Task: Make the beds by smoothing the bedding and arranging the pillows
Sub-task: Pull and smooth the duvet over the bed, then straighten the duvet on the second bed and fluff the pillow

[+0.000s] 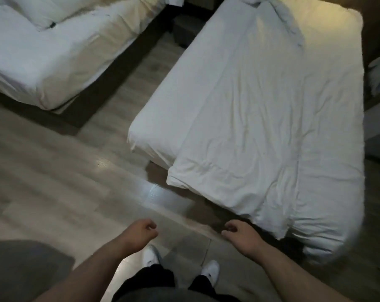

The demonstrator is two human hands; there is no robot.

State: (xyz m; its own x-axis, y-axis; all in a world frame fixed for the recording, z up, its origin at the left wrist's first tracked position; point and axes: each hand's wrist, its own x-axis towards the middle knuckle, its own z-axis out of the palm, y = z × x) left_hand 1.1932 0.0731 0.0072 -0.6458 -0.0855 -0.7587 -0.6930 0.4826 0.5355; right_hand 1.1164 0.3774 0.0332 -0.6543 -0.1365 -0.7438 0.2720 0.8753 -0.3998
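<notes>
My left hand [141,233] and right hand [239,234] hung loosely curled, holding nothing, near the duvet [261,127] on the right bed [163,118].

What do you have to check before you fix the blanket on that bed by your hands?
1. Left hand free: ok, holds nothing.
2. Right hand free: ok, holds nothing.
3. Duvet smooth: not ok, wrinkled.
4. Duvet covers the near bed: not ok, one side strip lies bare.
5. Head end ready: cannot tell, only bunched bedding shows there.
</notes>
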